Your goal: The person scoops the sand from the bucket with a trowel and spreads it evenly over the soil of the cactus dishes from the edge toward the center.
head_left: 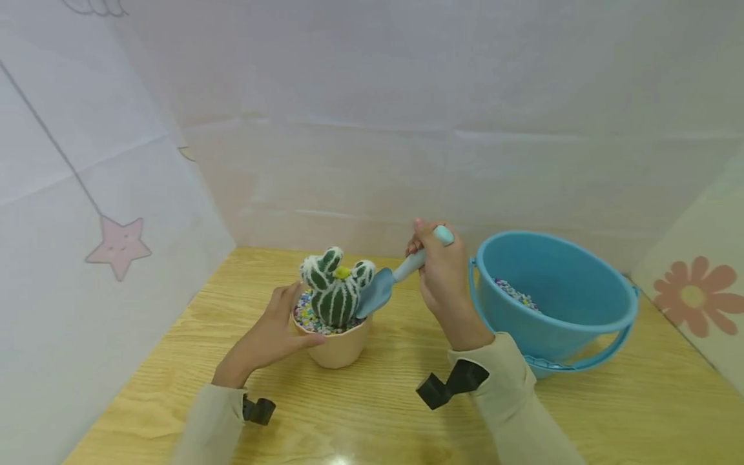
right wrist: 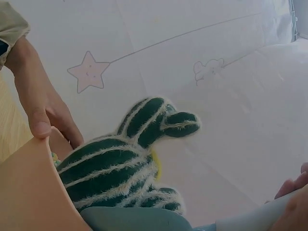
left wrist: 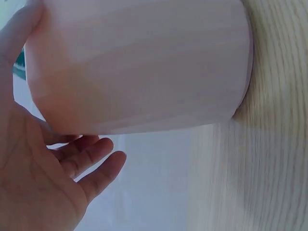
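A green cactus with white fuzzy ridges and a yellow flower (head_left: 335,302) stands in a peach flower pot (head_left: 339,351), with small multicoloured pebbles (head_left: 306,314) around its base. My left hand (head_left: 271,336) holds the pot at its left side, the thumb at the front of the rim and the fingers round the side. In my right hand (head_left: 444,278) I grip the pale handle of a blue toy shovel (head_left: 376,292). Its blade points down into the pot, against the right side of the cactus; the blade's tip is hidden from me.
A blue bucket (head_left: 558,336) stands on the right of the wooden table (head_left: 372,413), tilted, with more pebbles (head_left: 516,294) inside and its handle hanging at the front. Pale cloth walls (head_left: 360,161) enclose the table at the back and sides.
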The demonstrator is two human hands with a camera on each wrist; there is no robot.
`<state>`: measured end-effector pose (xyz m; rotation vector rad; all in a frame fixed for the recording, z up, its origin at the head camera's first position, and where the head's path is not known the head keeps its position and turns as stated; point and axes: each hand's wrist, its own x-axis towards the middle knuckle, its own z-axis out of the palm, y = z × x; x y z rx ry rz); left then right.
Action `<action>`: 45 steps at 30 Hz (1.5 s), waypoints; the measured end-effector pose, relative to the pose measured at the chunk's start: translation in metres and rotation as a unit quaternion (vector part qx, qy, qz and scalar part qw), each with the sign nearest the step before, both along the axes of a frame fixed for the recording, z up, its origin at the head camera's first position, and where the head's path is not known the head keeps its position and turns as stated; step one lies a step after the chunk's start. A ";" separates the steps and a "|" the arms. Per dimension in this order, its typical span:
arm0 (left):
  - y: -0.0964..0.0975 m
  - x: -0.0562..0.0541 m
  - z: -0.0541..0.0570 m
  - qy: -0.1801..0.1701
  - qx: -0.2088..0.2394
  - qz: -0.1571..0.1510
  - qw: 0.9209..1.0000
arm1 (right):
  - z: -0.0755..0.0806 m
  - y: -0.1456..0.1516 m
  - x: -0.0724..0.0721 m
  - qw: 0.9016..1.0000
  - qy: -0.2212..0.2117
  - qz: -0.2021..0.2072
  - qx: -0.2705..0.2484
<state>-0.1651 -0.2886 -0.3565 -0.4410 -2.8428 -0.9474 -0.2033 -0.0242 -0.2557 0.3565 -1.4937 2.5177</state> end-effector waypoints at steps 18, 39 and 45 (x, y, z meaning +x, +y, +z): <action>0.007 -0.001 0.001 -0.033 0.032 -0.008 0.999 | -0.006 0.002 -0.001 1.000 -0.006 -0.005 -0.003; 0.024 0.037 0.005 0.105 0.069 0.052 0.991 | 0.017 0.079 0.001 0.994 -0.016 0.000 -0.110; 0.054 0.062 0.013 0.074 0.116 0.092 0.986 | 0.021 0.116 0.003 0.982 -0.010 0.025 -0.188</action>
